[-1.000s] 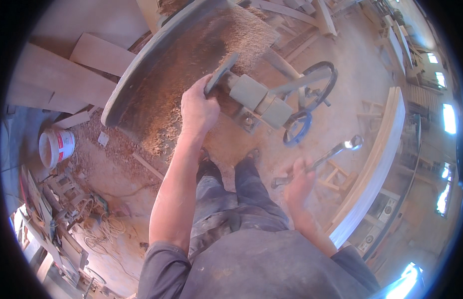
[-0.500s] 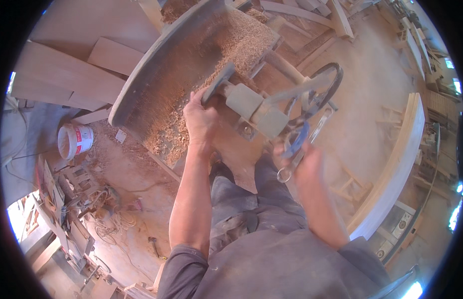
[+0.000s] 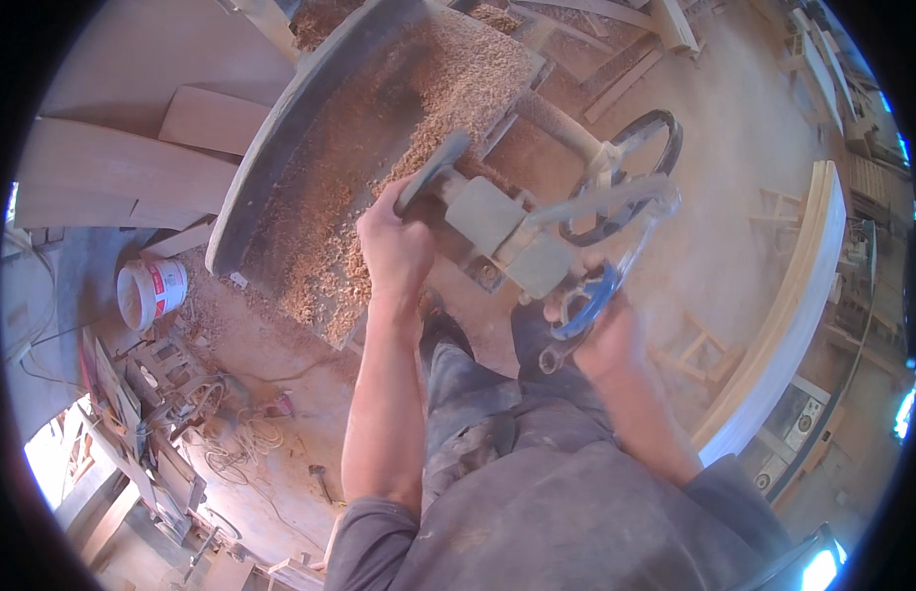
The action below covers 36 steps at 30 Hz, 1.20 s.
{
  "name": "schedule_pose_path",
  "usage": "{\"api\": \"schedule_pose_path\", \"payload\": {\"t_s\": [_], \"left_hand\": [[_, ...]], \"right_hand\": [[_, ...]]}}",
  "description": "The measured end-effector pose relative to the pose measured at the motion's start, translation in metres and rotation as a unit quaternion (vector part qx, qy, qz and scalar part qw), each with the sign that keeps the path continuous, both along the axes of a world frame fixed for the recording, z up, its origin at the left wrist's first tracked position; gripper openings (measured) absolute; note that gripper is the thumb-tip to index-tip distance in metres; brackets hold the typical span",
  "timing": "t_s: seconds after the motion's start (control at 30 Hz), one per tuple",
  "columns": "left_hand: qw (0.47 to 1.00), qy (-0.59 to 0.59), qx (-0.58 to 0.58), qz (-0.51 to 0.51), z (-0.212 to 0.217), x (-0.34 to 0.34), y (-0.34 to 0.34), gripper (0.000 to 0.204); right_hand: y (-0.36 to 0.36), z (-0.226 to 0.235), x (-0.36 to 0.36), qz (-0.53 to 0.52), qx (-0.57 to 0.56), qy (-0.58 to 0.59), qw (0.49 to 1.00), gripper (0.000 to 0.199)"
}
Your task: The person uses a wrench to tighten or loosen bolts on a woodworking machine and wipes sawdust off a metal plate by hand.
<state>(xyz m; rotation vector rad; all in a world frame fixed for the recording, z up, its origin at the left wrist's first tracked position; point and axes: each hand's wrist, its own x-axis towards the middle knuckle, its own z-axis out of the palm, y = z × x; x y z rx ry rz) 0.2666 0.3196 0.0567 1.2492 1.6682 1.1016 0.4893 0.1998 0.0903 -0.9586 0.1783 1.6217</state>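
Note:
My left hand [image 3: 397, 241] is closed around the near edge of a dusty grey disc [image 3: 434, 173] on a machine's spindle. The disc is fixed to a grey block-shaped housing [image 3: 483, 215]. My right hand [image 3: 606, 340] is wrapped round a long metal wrench [image 3: 553, 357], whose ring end sticks out by the fingers; its far part is blurred. A blue curved piece [image 3: 598, 298] shows in the same grip, its kind unclear. Beyond it, a dark-rimmed handwheel [image 3: 663, 133] stands on the machine.
Wood chips [image 3: 482, 74] lie heaped in a curved-sided bed [image 3: 271, 148] ahead. A white bucket [image 3: 135, 298] stands at the left, near tangled cords [image 3: 246, 443] and a hammer [image 3: 320, 483]. A long pale curved timber [image 3: 783, 325] is at the right, with boards [image 3: 133, 177] at the far left.
My right hand has turned slightly, swinging the wrench and the blue piece. My left hand stays on the disc. The whole view has shifted a little.

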Motion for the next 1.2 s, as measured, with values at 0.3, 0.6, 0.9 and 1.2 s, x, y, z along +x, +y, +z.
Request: {"api": "schedule_pose_path", "payload": {"t_s": [0.3, 0.6, 0.9, 1.2], "left_hand": [[0.999, 0.014, 0.022, 0.034, -0.005, 0.001, -0.01, 0.026], [0.998, 0.04, 0.019, -0.04, 0.004, 0.0, 0.002, 0.034], [0.997, 0.063, 0.02, -0.04, 0.003, -0.012, -0.002, 0.027], [0.998, 0.026, 0.048, 0.005, -0.004, 0.001, -0.009, 0.026]], "right_hand": [[0.014, 0.018, -0.003, -0.013, -0.052, -0.077, 0.996, 0.032], [-0.005, 0.013, -0.016, -0.056, -0.022, -0.046, 0.997, 0.03], [0.003, 0.011, -0.015, 0.034, -0.035, -0.225, 0.973, 0.02], [0.001, -0.001, 0.003, 0.018, 0.01, -0.068, 0.997, 0.041]]}}
